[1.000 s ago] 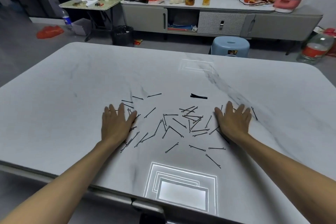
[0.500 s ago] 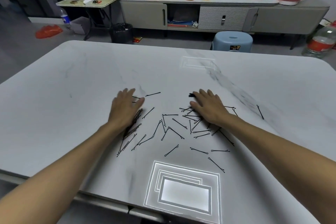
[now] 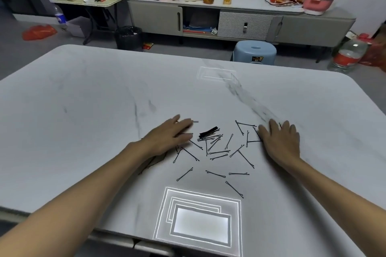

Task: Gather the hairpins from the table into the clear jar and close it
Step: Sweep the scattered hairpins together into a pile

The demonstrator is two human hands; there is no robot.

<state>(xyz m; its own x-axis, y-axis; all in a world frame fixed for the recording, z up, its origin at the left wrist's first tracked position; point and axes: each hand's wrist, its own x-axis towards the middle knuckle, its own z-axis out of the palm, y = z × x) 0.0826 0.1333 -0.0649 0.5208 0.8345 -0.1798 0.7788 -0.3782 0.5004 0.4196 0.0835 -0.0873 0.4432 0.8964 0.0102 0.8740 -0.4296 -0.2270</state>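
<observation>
Several thin black hairpins (image 3: 217, 152) lie scattered on the white marble table (image 3: 83, 110), with a small dark bundle of pins (image 3: 208, 131) among them. My left hand (image 3: 169, 137) lies flat, palm down, at the left edge of the scatter, covering some pins. My right hand (image 3: 279, 142) lies flat at the right edge, its fingers over a few pins. Neither hand holds anything. No clear jar is in view.
A bright rectangular light reflection (image 3: 198, 223) sits near the table's front edge. Beyond the far edge stand a blue stool (image 3: 254, 51), a black bin (image 3: 128, 37) and a long grey cabinet (image 3: 240, 21) with snacks and bottles.
My right hand has slid from the middle of the scatter out to its right side. My left hand pushed right and forward, crowding pins toward the centre.
</observation>
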